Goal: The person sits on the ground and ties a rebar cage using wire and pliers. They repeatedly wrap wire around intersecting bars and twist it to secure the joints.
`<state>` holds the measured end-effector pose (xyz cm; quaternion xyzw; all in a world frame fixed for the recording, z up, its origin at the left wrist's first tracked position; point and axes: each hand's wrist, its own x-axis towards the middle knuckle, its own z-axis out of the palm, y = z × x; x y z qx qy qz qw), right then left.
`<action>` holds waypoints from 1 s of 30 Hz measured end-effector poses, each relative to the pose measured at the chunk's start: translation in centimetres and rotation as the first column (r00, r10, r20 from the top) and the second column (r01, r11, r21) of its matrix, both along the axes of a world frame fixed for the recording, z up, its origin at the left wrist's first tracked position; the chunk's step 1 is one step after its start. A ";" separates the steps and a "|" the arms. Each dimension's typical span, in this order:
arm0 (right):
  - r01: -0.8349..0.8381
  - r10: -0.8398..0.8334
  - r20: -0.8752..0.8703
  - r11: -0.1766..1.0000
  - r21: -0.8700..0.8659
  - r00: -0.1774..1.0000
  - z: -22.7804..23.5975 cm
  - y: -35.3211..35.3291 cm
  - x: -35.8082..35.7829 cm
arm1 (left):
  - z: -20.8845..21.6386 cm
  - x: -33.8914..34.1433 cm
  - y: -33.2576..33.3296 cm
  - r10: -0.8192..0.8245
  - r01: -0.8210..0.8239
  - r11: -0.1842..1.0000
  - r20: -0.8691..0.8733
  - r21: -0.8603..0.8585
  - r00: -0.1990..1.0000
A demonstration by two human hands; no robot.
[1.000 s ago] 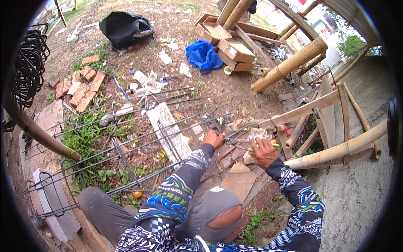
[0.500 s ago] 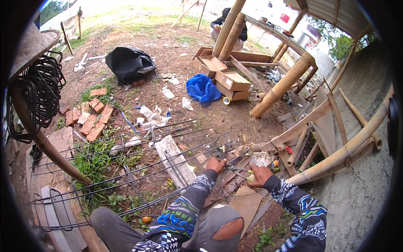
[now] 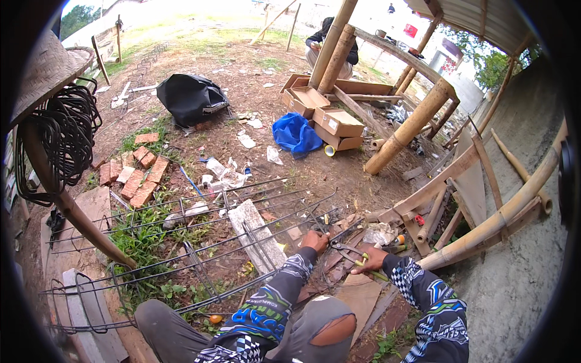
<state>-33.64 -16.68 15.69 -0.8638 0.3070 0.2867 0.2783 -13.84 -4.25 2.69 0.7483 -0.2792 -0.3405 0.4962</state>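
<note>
Head view — R hand (image 3: 372, 259) grips green-handled steel pliers (image 3: 342, 247); L hand (image 3: 315, 242) curled, can't tell on what — keep tips clear.

Yellow-green is shown by the pliers' handles (image 3: 361, 262), dark grey by the bars (image 3: 225, 293). The sleeves (image 3: 263, 308) are patterned in black, white, blue and green, partly chequered. Black is seen on the bag (image 3: 187, 100), blue on the cloth (image 3: 295, 133), orange-red on the bricks (image 3: 143, 193).

Dirt ground (image 3: 348, 181) carries bricks (image 3: 134, 183) (reddish), blue sheet (image 3: 296, 136).
</note>
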 end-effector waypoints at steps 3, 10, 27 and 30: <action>-0.251 0.393 0.198 0.826 -0.505 0.898 1.4 2.3 -0.1 | -0.8 0.9 0.2 0.032 -0.033 0.999 0.047 0.004 0.998; -0.237 0.711 0.138 0.402 -0.884 0.690 1.2 3.7 -0.1 | -0.4 0.9 0.5 0.055 -0.055 0.998 0.068 0.002 0.996; -0.175 0.529 0.270 0.646 -0.743 0.804 -3.0 3.1 -0.7 | 1.3 0.9 1.4 0.025 -0.025 1.000 0.040 0.005 0.999; 0.378 -0.437 -0.131 0.546 0.747 0.890 -5.2 1.3 -0.2 | 2.0 0.6 2.0 0.010 -0.010 0.999 0.011 0.042 1.000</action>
